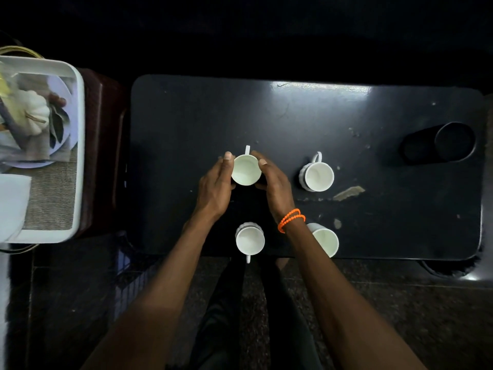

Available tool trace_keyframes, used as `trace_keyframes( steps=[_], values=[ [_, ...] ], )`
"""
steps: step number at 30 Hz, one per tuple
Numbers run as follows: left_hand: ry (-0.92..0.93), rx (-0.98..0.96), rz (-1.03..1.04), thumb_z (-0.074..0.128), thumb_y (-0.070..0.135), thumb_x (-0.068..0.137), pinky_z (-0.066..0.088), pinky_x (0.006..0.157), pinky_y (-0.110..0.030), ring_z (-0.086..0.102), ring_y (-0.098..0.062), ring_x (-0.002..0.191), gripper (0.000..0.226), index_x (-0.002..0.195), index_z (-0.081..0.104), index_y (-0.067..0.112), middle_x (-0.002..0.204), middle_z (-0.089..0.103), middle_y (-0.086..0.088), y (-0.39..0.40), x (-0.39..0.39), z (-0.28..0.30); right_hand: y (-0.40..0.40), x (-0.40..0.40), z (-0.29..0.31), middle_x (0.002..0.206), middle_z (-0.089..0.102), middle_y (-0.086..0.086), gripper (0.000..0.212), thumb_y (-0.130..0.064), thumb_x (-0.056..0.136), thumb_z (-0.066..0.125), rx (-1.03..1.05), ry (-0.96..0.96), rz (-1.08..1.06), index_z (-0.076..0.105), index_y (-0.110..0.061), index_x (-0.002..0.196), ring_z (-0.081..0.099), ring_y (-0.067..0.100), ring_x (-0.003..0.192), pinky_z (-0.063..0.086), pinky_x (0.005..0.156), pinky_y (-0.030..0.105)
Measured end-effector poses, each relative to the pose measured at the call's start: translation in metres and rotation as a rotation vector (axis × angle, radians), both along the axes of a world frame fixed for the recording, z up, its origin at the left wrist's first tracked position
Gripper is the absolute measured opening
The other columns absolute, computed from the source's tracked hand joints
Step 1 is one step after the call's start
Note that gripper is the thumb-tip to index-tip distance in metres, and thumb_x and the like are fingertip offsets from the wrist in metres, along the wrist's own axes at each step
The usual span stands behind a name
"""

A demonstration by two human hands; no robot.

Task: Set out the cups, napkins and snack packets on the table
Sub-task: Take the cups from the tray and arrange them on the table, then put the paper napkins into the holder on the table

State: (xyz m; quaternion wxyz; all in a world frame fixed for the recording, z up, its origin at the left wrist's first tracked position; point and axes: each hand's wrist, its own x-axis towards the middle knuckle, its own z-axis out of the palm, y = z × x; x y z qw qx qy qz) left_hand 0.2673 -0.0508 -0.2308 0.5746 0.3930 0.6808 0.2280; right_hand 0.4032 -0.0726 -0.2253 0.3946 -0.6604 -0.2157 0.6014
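Cup (246,170) between both cupped hands (246,180)

The table (306,124) has a dark, smooth, semi-gloss top that throws back a bright glare at its far edge; the finish is scuffed and chipped in pale patches on the right side. The 4 cups (246,170) look like glazed white ceramic, smooth inside, and 2 show ribbed outer walls. The tray (79,145) looks like white, smooth plastic, lined with a coarse woven mat (50,198) that is matt. The bracelet (290,219) is of bright orange beads, seemingly plastic. The floor (400,316) is dark speckled stone.
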Motion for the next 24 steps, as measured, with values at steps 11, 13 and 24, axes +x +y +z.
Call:
trace_keyframes(
  steps=[11, 13, 24],
  values=[
    [0.112, 0.055, 0.149, 0.024, 0.077, 0.093, 0.057, 0.102, -0.054, 0.064, -0.023, 0.127, 0.081, 0.131, 0.069, 0.022, 0.136, 0.068, -0.002, -0.037, -0.003, -0.008, -0.035, 0.000, 0.005, 0.146, 0.061, -0.009, 0.048, -0.035, 0.095, 0.054, -0.028, -0.096, -0.087, 0.059, -0.027, 0.143, 0.056, 0.005, 0.134, 0.051, 0.110, 0.051],
    [0.104, 0.055, 0.174, 0.024, 0.077, 0.093, 0.060, 0.096, -0.051, 0.065, -0.021, 0.124, 0.081, 0.130, 0.070, 0.021, 0.134, 0.069, -0.004, -0.042, -0.003, -0.006, -0.038, -0.003, 0.006, 0.146, 0.062, -0.005, 0.053, -0.042, 0.091, 0.056, -0.008, -0.141, -0.107, 0.060, -0.026, 0.141, 0.056, 0.011, 0.137, 0.048, 0.113, 0.054],
    [0.110, 0.185, 0.386, 0.029, 0.065, 0.101, 0.061, 0.084, -0.026, 0.067, -0.013, 0.120, 0.072, 0.130, 0.071, 0.015, 0.134, 0.070, -0.003, -0.009, -0.066, 0.034, 0.017, -0.037, 0.047, 0.138, 0.062, 0.004, 0.053, -0.045, 0.092, 0.055, 0.222, -0.437, 0.020, 0.066, -0.014, 0.134, 0.055, 0.021, 0.133, 0.043, 0.114, 0.051]
  ],
)
